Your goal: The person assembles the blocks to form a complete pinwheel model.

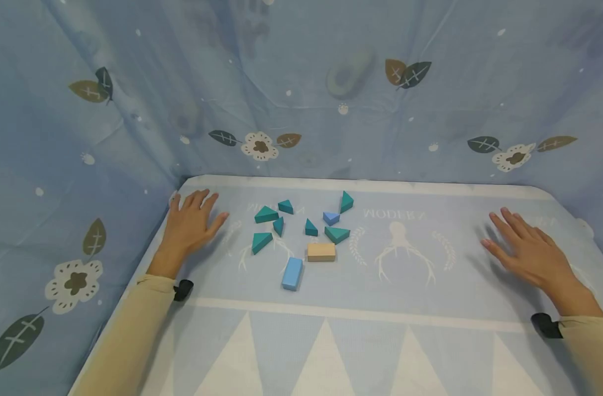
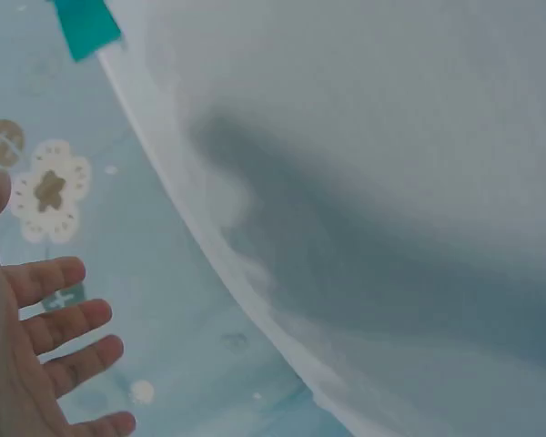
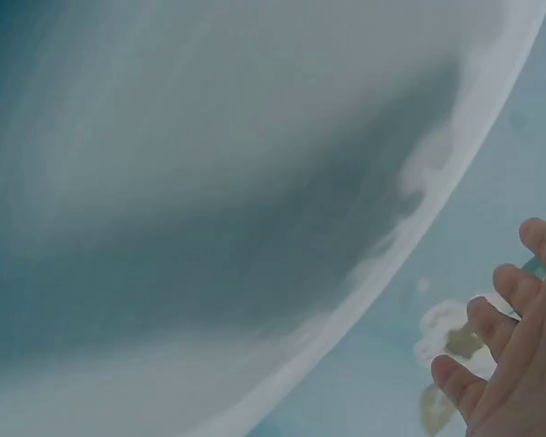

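My left hand (image 1: 190, 228) is held over the left end of the table, fingers spread, holding nothing. The right hand (image 1: 531, 253) hovers on the far right side, its fingers extended and no object in it. Between them, left of the middle, lie several teal triangular blocks (image 1: 266, 214) and a small blue triangular block (image 1: 331, 218). A tan rectangular block (image 1: 321, 252) lies in front of them, with a light blue rectangular block (image 1: 292, 274) nearer to me. In the left wrist view a teal block (image 2: 86, 27) shows at the top edge.
A patterned cloth (image 1: 326, 352) with pale triangles along its front covers the table. Blue curtains (image 1: 301, 110) with leaf and flower prints hang right behind the table and along its left side. Each wrist wears a black device (image 1: 183, 290).
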Tool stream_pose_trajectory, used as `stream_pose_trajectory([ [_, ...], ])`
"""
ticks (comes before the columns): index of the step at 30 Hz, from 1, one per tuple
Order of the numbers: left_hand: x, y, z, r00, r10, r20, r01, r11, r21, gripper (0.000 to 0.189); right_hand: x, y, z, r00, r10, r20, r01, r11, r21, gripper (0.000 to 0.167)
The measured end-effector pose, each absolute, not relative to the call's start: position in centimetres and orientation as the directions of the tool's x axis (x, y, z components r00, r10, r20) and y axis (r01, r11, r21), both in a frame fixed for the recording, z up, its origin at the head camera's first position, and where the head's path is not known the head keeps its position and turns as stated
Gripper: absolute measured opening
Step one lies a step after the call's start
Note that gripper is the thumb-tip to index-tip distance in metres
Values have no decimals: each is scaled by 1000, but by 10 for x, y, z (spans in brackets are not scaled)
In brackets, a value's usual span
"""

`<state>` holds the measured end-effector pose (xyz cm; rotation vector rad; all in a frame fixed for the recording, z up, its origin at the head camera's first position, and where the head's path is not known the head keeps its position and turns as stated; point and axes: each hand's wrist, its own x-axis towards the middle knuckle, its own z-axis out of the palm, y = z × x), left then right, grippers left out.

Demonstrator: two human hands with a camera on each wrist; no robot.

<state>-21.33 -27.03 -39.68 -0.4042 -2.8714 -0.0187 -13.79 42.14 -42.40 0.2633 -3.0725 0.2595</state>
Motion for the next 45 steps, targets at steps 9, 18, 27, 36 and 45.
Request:
stream_pose_trajectory([
  [9,-193,-232,-388,-799,425,425,494,867,62,45,-140,370,-418,-933,-306,191,-337,928,-160,68],
  [18,-172,-194,-379,-722,554,414,666,717,203,39,-149,304,-413,-826,-501,260,-553,810,-197,57],
  [27,-157,-172,-378,-658,613,438,732,658,179,36,-154,235,-410,-770,-585,255,-635,745,-206,53],
  [36,-150,-163,-384,-649,675,352,755,628,187,34,-160,159,-399,-707,-659,256,-707,651,-275,44],
  [45,-155,-162,-398,-625,748,224,777,567,275,35,-164,114,-400,-651,-717,251,-759,601,-251,34],
])
